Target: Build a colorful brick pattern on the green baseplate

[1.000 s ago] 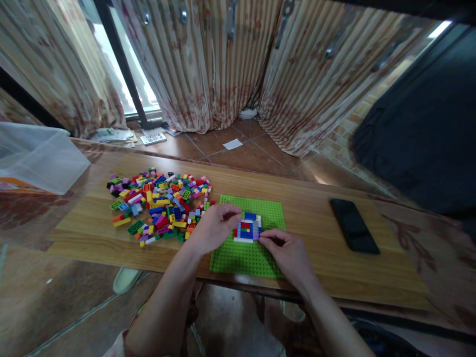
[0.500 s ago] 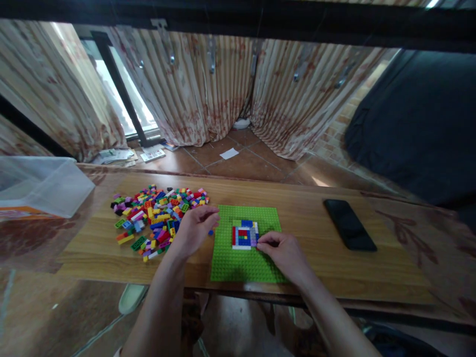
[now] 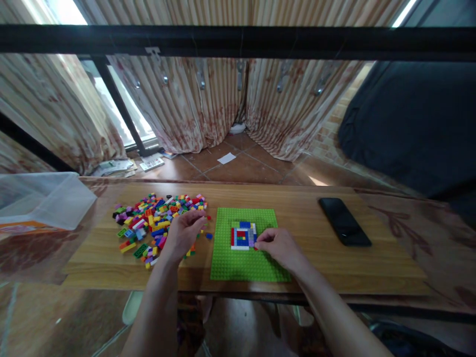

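Observation:
My left hand hovers at the right edge of a loose pile of toy building bricks. Its thumb and fingers are bent closely together, and anything between them is hidden. A small blue brick lies on the table just right of this hand. On the green studded baseplate stands a low, roughly square brick build in white, blue, red, grey and purple. My right hand rests at the build's right side, fingertips pinched on a small red brick at its lower right corner.
A black phone lies on the right part of the wooden table. At the far left stands a clear plastic bin with an orange band. A dark metal bar crosses above, in front of striped curtains.
My left hand has moved left, from beside the baseplate to the brick pile, its fingers drawing closer together. My right hand stays at the build's lower right. The view has tilted slightly up.

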Demonstrator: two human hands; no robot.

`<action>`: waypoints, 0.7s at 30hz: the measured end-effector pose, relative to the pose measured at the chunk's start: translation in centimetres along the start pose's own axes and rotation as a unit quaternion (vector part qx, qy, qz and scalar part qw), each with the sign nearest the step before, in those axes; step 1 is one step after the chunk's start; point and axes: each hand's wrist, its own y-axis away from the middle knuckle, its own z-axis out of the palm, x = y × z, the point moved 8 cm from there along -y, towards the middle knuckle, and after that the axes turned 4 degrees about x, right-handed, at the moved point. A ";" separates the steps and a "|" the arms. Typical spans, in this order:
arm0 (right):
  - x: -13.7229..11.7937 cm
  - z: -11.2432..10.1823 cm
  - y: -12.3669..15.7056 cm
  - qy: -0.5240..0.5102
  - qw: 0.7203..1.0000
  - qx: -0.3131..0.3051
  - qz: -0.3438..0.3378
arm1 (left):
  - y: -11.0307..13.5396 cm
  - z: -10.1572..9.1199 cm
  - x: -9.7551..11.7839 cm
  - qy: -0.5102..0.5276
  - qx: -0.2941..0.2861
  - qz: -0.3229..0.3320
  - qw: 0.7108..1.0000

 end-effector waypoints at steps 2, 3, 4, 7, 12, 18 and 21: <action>0.1 0.0 0.1 -0.020 1.000 -0.006 -0.004 | 0.0 -0.2 0.2 0.002 0.004 -0.002 1.000; 0.2 -0.1 0.2 -0.043 0.999 -0.011 -0.001 | 0.1 -0.3 0.3 0.004 0.006 -0.005 1.000; 0.5 -0.1 0.3 -0.076 0.997 -0.017 0.007 | 0.1 -0.5 0.4 0.008 0.009 -0.007 1.000; 1.1 -1.1 0.6 -0.181 0.983 0.010 0.033 | 0.1 -1.3 1.0 0.030 0.032 -0.008 0.999; -0.5 -3.6 1.4 -0.217 0.964 0.152 -0.034 | 0.1 -3.7 2.0 0.086 0.134 0.019 0.987; -4.3 -0.5 3.1 -0.173 0.969 0.131 -0.116 | 0.5 -6.4 2.4 0.113 0.232 0.055 0.965; -6.6 2.1 4.2 -0.125 0.971 0.087 -0.186 | 0.7 -7.3 2.2 0.148 0.257 0.058 0.953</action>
